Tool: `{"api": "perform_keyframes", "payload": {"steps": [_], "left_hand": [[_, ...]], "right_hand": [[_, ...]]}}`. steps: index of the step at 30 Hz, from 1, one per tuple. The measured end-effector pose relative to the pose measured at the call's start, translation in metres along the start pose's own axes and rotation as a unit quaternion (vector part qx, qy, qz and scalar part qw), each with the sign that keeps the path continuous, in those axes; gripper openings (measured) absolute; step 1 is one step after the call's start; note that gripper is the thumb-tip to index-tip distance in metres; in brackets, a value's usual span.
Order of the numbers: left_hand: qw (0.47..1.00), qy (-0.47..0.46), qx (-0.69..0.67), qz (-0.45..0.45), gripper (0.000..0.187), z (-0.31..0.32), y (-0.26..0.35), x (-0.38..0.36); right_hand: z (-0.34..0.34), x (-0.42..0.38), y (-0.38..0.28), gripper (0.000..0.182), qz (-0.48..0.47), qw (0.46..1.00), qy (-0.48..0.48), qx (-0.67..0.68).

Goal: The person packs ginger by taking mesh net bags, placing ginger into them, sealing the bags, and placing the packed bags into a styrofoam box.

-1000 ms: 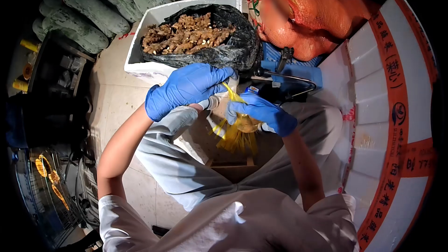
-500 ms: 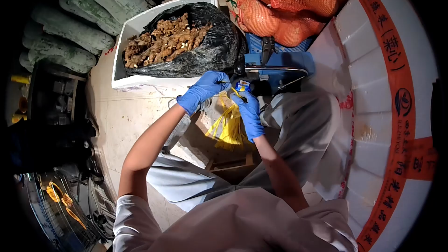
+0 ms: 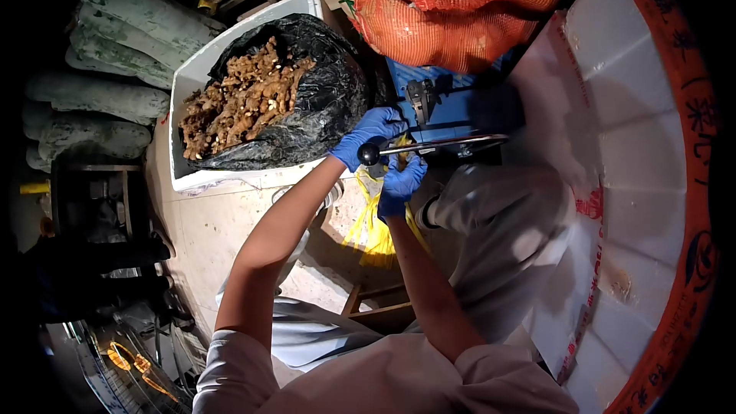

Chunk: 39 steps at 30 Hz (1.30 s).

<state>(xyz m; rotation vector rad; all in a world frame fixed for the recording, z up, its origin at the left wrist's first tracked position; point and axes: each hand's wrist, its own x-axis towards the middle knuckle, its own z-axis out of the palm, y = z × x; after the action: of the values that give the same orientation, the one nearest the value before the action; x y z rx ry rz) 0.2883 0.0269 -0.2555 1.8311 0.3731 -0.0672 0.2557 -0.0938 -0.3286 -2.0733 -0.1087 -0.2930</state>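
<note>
My left hand [image 3: 370,136], in a blue glove, is closed at the front of a blue bench machine [image 3: 452,116], behind the black knob of its metal lever [image 3: 456,142]. Just below the lever, my right hand [image 3: 401,184], also gloved, has its fingers curled together. Between the two hands runs a piece of yellow netting [image 3: 403,142], gripped by both; the lever covers part of it. A bunch of yellow mesh bags [image 3: 373,230] hangs beneath my right hand. Where its upper end is fixed is hidden.
A white foam box [image 3: 178,176] lined with a black plastic bag [image 3: 330,84] holds ginger [image 3: 249,100]. Orange mesh sacks [image 3: 452,23] lie behind the machine. Large wax gourds [image 3: 96,96] are stacked at the left. White foam boxes [image 3: 636,146] with red tape rise on the right.
Both hands have come to the machine's lever, bringing the yellow netting with them. The small blue label seen by my right hand is no longer visible. The camera view has turned slightly.
</note>
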Motion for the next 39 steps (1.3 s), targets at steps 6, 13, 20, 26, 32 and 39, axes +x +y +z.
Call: {"api": "perform_keyframes", "payload": {"steps": [6,13,20,26,32,39], "left_hand": [[0.982,0.049,0.18,0.01,0.026,-0.005,0.014,0.022],[0.97,-0.021,0.24,-0.015,0.027,-0.02,0.008,0.034],[0.993,-0.038,0.115,0.01,0.027,-0.026,-0.023,0.041],[0.986,-0.101,0.068,-0.114,0.018,-0.036,-0.008,0.041],[0.987,-0.114,0.059,-0.093,0.02,-0.035,0.004,0.035],[0.997,-0.041,0.044,0.058,0.018,-0.022,-0.022,0.031]], "right_hand": [[-0.063,-0.01,-0.045,0.01,0.175,0.944,-0.045,0.277],[-0.13,0.059,-0.155,0.028,-0.265,0.946,-0.186,0.0],[-0.061,0.047,-0.122,0.004,-0.517,0.698,-0.084,-0.489],[-0.034,0.046,-0.103,0.009,-0.519,0.767,-0.203,-0.318],[0.016,-0.013,-0.082,0.009,-0.654,0.608,-0.175,-0.414],[0.132,-0.133,0.01,0.009,-0.415,0.743,-0.369,-0.374]]}}
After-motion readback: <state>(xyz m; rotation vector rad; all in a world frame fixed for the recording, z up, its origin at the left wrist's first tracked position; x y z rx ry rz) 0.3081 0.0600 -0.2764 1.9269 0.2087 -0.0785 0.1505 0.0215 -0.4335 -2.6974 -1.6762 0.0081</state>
